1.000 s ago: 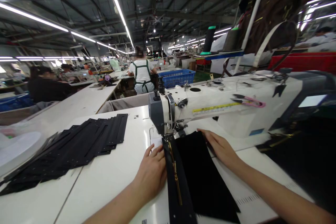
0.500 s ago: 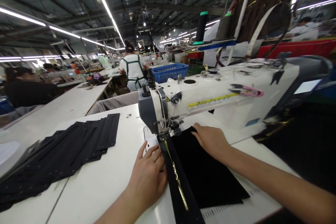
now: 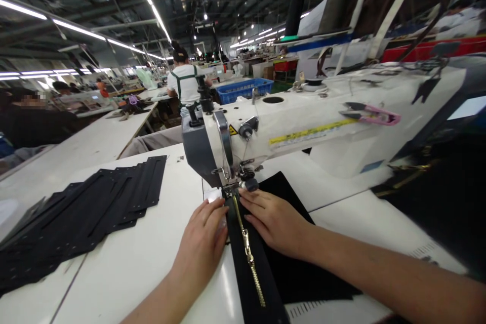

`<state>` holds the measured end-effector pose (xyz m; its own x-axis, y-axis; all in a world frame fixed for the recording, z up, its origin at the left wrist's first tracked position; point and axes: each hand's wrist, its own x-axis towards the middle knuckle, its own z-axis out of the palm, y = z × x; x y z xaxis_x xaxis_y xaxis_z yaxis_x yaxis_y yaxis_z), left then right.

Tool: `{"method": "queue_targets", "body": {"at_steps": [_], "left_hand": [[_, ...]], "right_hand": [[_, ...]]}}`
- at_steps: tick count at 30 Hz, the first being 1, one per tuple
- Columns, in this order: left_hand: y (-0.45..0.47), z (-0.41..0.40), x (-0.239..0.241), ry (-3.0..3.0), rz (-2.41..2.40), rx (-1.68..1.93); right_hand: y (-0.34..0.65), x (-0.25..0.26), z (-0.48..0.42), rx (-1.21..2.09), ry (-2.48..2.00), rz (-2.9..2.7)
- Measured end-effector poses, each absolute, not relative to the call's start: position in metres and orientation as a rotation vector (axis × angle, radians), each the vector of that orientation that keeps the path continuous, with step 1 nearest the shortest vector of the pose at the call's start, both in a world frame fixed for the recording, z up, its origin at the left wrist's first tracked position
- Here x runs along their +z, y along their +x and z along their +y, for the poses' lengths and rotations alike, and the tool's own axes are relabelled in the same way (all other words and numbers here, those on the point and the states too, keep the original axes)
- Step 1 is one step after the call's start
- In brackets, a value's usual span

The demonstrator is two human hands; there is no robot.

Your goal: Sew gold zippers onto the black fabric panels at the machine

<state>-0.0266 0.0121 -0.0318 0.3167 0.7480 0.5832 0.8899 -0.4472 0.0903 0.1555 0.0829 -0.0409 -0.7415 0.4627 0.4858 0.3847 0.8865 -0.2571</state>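
Note:
A black fabric piece lies under the needle area of a white sewing machine. Along its left part runs a gold-toothed zipper with a gold pull. My left hand rests at the fabric's left edge, fingers stretched toward the presser foot. On the right of the zipper, my right hand lies flat on the fabric with its fingers extended, tips close to the foot. Both thumbs are partly tucked beside the palms. Neither hand grips anything that I can see.
A fanned stack of black panels lies on the white table at left. Pink-handled thread snips and a yellow tape measure sit on the machine arm. Thread cones, a blue basket and a co-worker are beyond.
My right hand has moved left from the fabric's far right edge to beside the zipper near the foot. My left hand stays by the left edge. The view has shifted slightly.

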Motion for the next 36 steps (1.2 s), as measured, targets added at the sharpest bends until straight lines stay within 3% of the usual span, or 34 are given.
{"method": "queue_targets", "body": {"at_steps": [11, 30, 36], "left_hand": [[-0.035, 0.025, -0.033, -2.566, -1.178, -0.708], [-0.032, 0.028, -0.033, -2.517, -1.24, -0.656], [-0.03, 0.019, -0.025, -2.576, -1.322, -0.608]], "right_hand": [[0.156, -0.039, 0.086, 0.164, -0.561, -2.557], [0.158, -0.035, 0.092, 0.161, -0.443, -2.551], [0.163, -0.023, 0.07, 0.456, -0.448, -2.468]]}}
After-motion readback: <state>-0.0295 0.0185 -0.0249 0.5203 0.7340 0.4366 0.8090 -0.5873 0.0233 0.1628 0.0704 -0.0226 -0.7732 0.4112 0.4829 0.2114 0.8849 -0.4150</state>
